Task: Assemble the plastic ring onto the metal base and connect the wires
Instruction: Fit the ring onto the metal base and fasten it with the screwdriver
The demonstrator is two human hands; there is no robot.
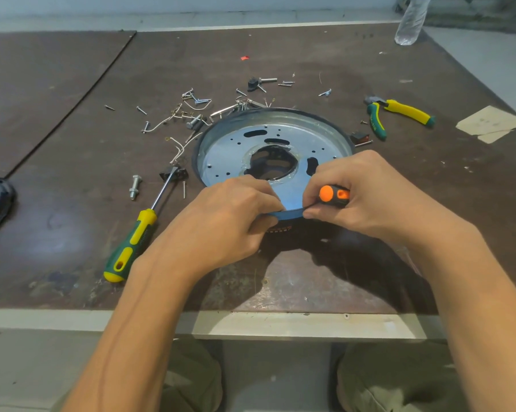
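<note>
The metal base (236, 150) lies mid-desk (72, 144), the dark plastic ring (283, 215) around its edge. At the near rim the left hand (230, 215) pinches the ring. The right hand (363, 191) grips an orange screwdriver (334, 195), fingertips on the ring too. Loose wires (176, 147) lie just left of the base, with pliers (399, 114) to the far right.

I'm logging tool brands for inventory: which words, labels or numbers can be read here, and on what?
No text here can be read.
pliers: dark print on the green grip, too blurred to read.
paper scrap: faint marks only, illegible.
</note>
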